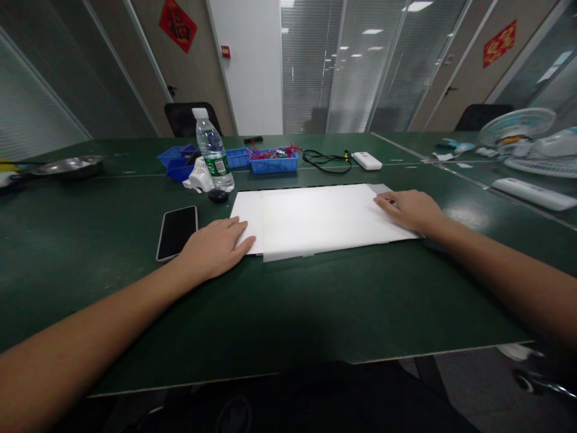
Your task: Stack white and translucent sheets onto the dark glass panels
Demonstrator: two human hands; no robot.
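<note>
- We see white paper sheets (322, 219) lying between our two hands, one overlapping another, the upper one's near-left corner jutting past the edge beneath.
- Our left hand (216, 246) lies on the paper's left end, thumb and fingers apart.
- Our right hand (412, 210) rests on the right end with fingers bent; we cannot tell whether they pinch anything.
- Under both hands we see a dark green table (315, 313), its surface crossed by pale seams.
- Just left of the left hand lies a smartphone (178, 233); beyond that hand stands a clear water bottle (211, 153).
- Past the paper, between the hands, we find a blue tray (274, 163) of red wires and a coiled black cable (327, 161).
- Right of the right hand lies a long white bar (534, 193).
- Far beyond both hands, we face glass partitions (311, 66) with blinds, wooden doors (193, 84) and a red paper diamond (178, 25).
</note>
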